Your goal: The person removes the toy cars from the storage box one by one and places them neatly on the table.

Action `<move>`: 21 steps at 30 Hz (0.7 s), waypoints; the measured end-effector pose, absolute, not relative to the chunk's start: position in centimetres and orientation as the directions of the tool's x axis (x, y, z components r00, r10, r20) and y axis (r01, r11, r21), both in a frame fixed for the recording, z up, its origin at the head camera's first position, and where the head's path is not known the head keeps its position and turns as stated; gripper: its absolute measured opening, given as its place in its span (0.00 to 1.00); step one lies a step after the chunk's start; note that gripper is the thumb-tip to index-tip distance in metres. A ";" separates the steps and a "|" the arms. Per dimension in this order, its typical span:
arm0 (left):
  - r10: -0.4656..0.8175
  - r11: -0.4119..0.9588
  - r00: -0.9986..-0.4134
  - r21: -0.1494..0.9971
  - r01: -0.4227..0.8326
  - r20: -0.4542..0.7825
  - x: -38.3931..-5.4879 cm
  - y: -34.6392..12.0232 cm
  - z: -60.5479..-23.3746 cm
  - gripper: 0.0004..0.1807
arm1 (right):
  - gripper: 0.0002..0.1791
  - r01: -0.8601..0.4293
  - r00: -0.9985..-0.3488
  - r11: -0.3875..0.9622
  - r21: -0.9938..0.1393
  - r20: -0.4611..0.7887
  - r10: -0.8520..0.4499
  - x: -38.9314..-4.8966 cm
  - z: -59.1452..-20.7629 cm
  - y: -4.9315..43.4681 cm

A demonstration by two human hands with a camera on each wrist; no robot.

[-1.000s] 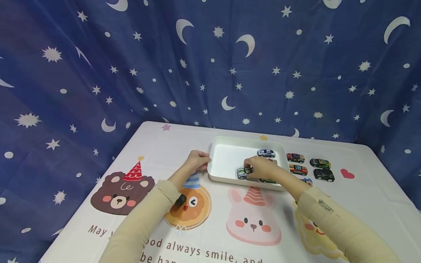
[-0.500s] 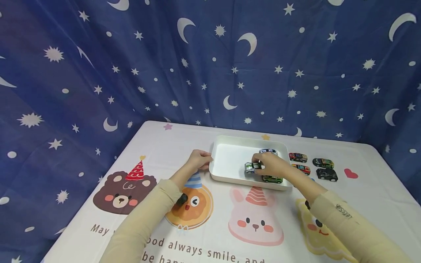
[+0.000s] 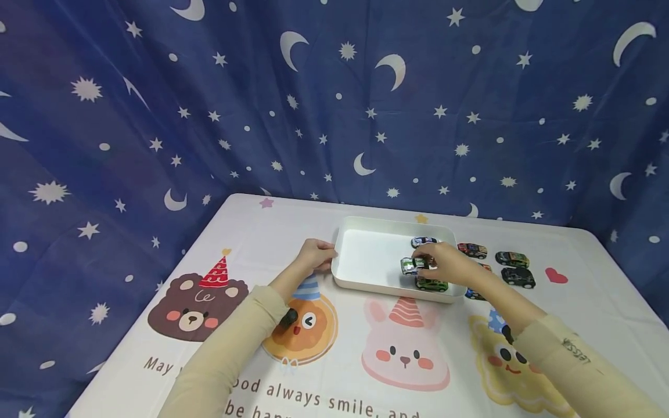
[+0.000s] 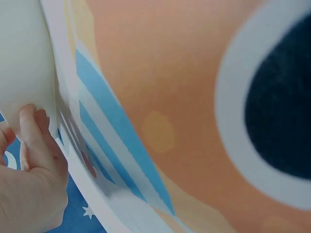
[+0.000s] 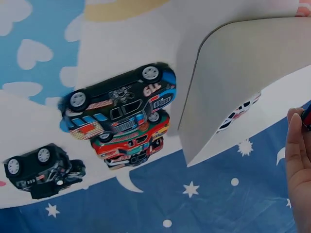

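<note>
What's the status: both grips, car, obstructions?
Left grip pinching tray, left end. Right grip holding silver-green car over tray. Green car close by, possibly in the way.

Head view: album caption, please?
Right hand holds a toy car over a white tray; left hand grips the tray's edge.

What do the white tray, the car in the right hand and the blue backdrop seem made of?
Tray: probably satin plastic, given smooth, rounded walls; coated metal possible. Held car: seemingly glossy, from bright patches; plastic or metal unclear. Backdrop: likely matte fabric, hanging in soft folds.
</note>
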State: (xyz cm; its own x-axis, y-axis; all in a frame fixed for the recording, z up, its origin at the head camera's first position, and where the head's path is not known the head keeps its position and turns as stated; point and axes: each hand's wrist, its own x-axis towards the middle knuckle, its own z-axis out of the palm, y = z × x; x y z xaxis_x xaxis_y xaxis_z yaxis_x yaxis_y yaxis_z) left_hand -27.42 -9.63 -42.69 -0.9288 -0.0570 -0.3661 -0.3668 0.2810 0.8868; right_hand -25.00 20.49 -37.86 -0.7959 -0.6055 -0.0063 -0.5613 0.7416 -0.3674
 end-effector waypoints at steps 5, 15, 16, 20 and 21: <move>-0.065 0.285 -0.927 0.884 -0.371 -0.369 -27.4 -9.6 -42.5 0.17 | 0.19 -0.552 -0.805 0.749 -0.366 0.000 -0.594 -24.4 -37.4 21.4; -0.057 0.283 -0.926 0.883 -0.375 -0.374 -27.4 -9.5 -42.6 0.17 | 0.20 -0.536 -0.819 0.773 -0.340 -0.011 -0.573 -23.0 -36.5 24.7; -0.053 0.280 -0.926 0.885 -0.372 -0.373 -27.5 -9.5 -42.5 0.17 | 0.20 -0.536 -0.821 0.774 -0.337 -0.007 -0.571 -22.8 -36.3 25.0; -0.050 0.279 -0.929 0.887 -0.366 -0.368 -27.5 -9.5 -42.6 0.17 | 0.20 -0.522 -0.832 0.786 -0.330 -0.006 -0.555 -22.2 -36.1 26.5; -0.052 0.281 -0.928 0.887 -0.367 -0.368 -27.5 -9.5 -42.6 0.17 | 0.20 -0.517 -0.835 0.788 -0.335 -0.004 -0.550 -22.0 -36.1 26.8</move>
State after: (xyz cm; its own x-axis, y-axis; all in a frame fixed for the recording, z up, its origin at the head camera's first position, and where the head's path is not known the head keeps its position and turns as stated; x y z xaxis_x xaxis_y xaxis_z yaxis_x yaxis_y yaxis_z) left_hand -27.52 -9.52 -42.64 -0.9283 -0.0524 -0.3681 -0.3674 0.2812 0.8865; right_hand -22.00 26.83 -36.09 -0.8352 -0.5500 -0.0042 -0.5171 0.7877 -0.3348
